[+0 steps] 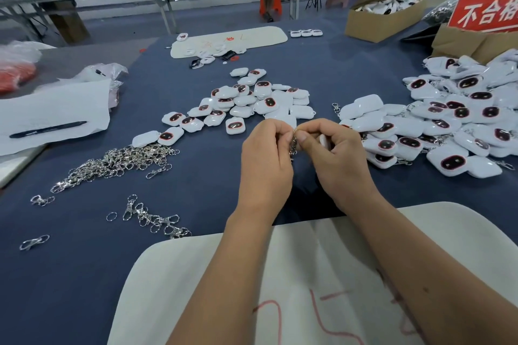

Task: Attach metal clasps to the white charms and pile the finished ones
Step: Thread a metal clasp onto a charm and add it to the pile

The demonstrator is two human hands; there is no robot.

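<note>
Here, both hands meet above the dark blue surface (84, 274), just in front of the middle pile of white charms (246, 103), which serves as the landmark. The left hand (266, 159) has its fingers (276, 129) curled tight, pinching a metal clasp (293, 144) whose chain hangs down between the two hands. The right hand (336, 157) pinches the same clasp from the other side with thumb and forefinger, and a white charm (325, 141) shows partly behind its curled fingers; how the charm is held cannot be made out.

Left of the middle pile and nearer the person lies a loose heap of silver clasps (117, 162), with a smaller scatter of clasps (157, 221) nearer still. Right of the middle pile spreads a larger pile of charms (448, 123), several with clasps showing at their edges. Far left of the middle pile a black pen (47, 129) rests on a white sheet (56, 112). Beyond the larger pile stand a cardboard box (384, 17) and a red sign (487, 11). A white pad (322, 288) with red marks lies under the forearms, nearest the person.
</note>
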